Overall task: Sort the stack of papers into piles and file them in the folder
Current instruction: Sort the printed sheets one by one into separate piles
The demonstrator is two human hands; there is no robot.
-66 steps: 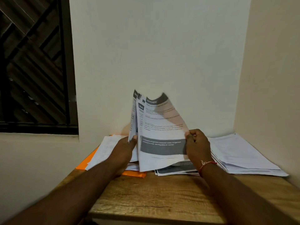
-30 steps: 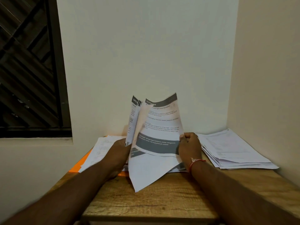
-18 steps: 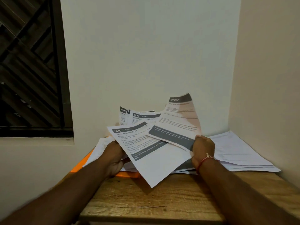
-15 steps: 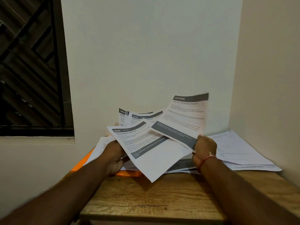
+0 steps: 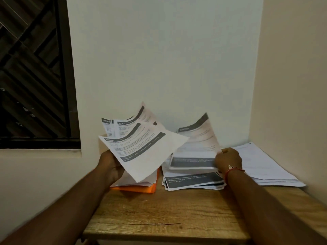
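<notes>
My left hand (image 5: pixel 111 166) grips a fanned bundle of printed sheets (image 5: pixel 141 149) raised above the orange folder (image 5: pixel 143 189), which lies on the wooden table (image 5: pixel 168 216) under a few white pages. My right hand (image 5: pixel 228 159) pinches the right edge of a single sheet with a dark header (image 5: pixel 196 145), its top curling up, low over the middle pile (image 5: pixel 192 181) of grey-banded papers. The sheet looks blurred.
A third pile of white papers (image 5: pixel 261 165) lies at the right, in the corner against the side wall. A dark window (image 5: pixel 33 71) is at the left. Bare wood fills the table's near half up to its front edge.
My right hand has carried the single sheet away from the bundle, right and down onto the middle pile. The left hand keeps the rest of the bundle raised over the folder.
</notes>
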